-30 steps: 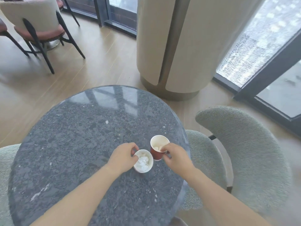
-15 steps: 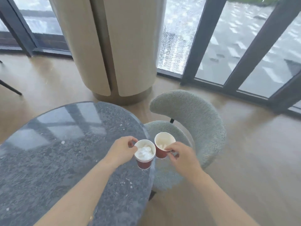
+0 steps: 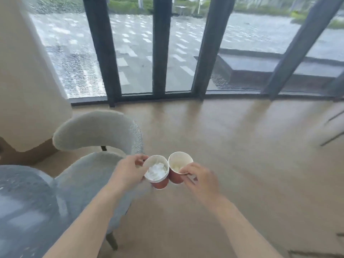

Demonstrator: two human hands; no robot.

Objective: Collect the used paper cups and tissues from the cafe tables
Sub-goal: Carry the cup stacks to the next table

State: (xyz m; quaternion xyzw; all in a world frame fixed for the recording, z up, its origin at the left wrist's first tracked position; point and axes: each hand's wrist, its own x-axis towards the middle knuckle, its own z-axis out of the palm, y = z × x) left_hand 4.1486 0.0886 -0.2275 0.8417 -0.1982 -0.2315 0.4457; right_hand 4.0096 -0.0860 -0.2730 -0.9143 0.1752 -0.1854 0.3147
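Two red paper cups with white insides are held in the air above the wooden floor, touching side by side. My left hand grips the left cup at its rim; a crumpled white tissue fills it. My right hand pinches the rim of the right cup, which has a small pale scrap of tissue at its bottom. Both forearms reach in from the lower edge of the view.
The dark round stone table lies at the lower left. A grey upholstered chair stands beside it, under my left arm. A cream column rises at the left. Tall dark-framed windows line the far wall beyond the wooden floor.
Both cups have left the tabletop and travelled right, past the chair, to above the floor. The view has swung right, from the table towards the windows.
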